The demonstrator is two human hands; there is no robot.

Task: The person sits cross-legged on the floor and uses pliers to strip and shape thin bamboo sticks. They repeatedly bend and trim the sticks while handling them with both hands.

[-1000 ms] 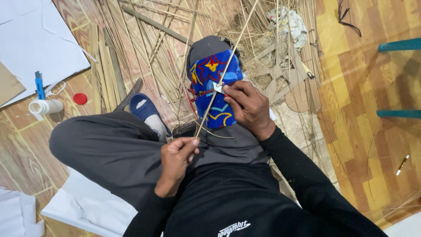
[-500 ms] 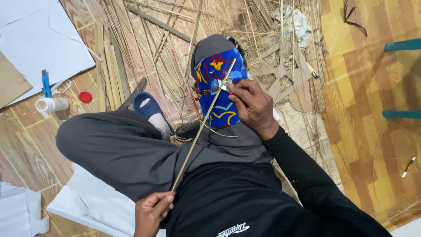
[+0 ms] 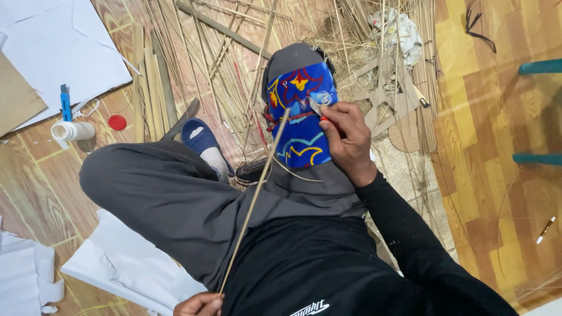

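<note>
A long, thin, pale bamboo strip (image 3: 253,202) runs diagonally across the person's lap, from the blue patterned cloth with red and yellow figures (image 3: 301,120) wrapped over the raised knee down to the bottom edge of the view. Its upper tip now ends at the cloth just beside the right hand, whereas a second ago it reached far past the knee over the floor, so most of its length has been drawn through. The right hand (image 3: 346,140) is closed around a small knife with a red handle (image 3: 319,110), its blade resting on the cloth near the strip's tip, much as before. The left hand (image 3: 199,304), which was at the hip a second ago, has pulled back to the lower frame edge, fingers pinched on the strip's lower end. Around the knee lie loose bamboo slivers (image 3: 193,64) on the wooden floor (image 3: 486,175). Further left sit a white glue bottle (image 3: 73,130), a red cap (image 3: 117,122) and a blue cutter (image 3: 65,103) beside white paper sheets (image 3: 52,47).
</note>
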